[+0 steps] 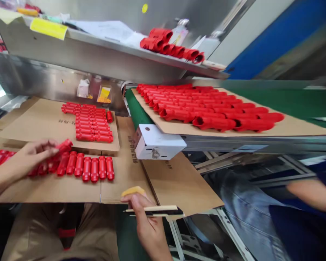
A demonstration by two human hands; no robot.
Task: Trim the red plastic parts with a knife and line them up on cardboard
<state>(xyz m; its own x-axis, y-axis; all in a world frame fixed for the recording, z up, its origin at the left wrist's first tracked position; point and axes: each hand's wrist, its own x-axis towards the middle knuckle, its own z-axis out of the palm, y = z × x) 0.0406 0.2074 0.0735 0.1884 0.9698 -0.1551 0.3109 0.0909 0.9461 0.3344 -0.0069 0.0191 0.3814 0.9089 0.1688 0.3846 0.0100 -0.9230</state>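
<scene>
My left hand pinches a red cylindrical part at its fingertips, just above the left end of a row of red parts lying on cardboard. My right hand is closed round a thin stick-like tool with a black section, and a yellow-orange piece shows at its fingers. It hovers over the front edge of the cardboard. Behind the row, more red parts are stacked close together on a cardboard sheet.
A conveyor at right bears a cardboard sheet with rows of red parts. A white metal box juts from its corner. A shelf crosses above. Another person's arm is at far right.
</scene>
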